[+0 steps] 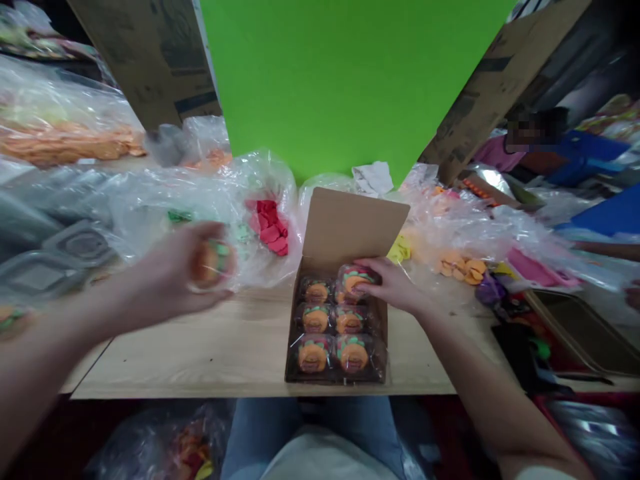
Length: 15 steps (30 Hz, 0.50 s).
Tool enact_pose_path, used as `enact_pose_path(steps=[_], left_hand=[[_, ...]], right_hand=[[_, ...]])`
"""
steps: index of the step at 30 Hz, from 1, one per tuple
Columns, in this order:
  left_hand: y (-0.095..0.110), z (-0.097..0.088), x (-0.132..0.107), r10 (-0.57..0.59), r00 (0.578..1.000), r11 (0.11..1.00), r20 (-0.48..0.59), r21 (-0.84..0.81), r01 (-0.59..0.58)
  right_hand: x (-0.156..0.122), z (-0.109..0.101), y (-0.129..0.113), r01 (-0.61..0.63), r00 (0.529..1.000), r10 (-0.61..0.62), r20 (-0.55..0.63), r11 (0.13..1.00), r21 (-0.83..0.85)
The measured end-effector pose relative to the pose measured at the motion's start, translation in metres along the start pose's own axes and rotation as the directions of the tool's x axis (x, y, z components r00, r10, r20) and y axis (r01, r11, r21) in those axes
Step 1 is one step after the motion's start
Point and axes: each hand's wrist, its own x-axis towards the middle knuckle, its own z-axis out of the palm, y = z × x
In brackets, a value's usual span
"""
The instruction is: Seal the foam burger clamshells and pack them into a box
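An open brown cardboard box [356,223] stands on the table, its lid raised at the back. Several toy burgers [313,353] in clear plastic cases fill it in two columns. At the back right of the box, my right hand [395,283] grips another cased toy burger [356,279], which sits higher than its neighbours. To the left, my left hand [167,280], smeared by motion, is wrapped round a toy burger [214,264] above the table. Whether that burger has a clear case around it is hard to make out.
Clear bags of red foam pieces [270,227] and orange pieces [65,141] line the back. Empty clear containers [43,270] lie at left. A green panel [340,87] rises behind the box. Right are a tray [590,327] and another person [500,152].
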Motion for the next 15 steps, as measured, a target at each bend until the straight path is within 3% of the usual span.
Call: enact_pose_path(steps=[2,3,5,9,15], left_hand=[[0.067,0.032,0.02,0.132,0.977,0.99,0.168,-0.064,-0.123],[0.092,0.05,0.029,0.166,0.966,0.985,0.197,-0.078,-0.153],[0.125,0.083,0.044,0.213,0.95,0.977,0.227,-0.031,-0.212],[0.137,0.122,0.059,0.258,0.927,0.947,0.272,0.117,-0.298],[0.122,0.133,0.055,0.305,0.902,0.919,0.304,0.152,-0.362]], right_hand=[[-0.002,0.001,0.005,0.066,0.998,-0.066,0.009,0.998,-0.021],[-0.004,0.002,0.008,0.095,0.995,-0.095,0.004,0.995,-0.026],[-0.008,0.002,0.013,0.129,0.992,-0.13,-0.011,0.991,-0.043],[-0.01,0.004,0.02,0.104,0.994,-0.106,-0.018,0.988,-0.112],[-0.007,0.005,0.026,0.154,0.988,-0.149,0.045,0.969,-0.193]])
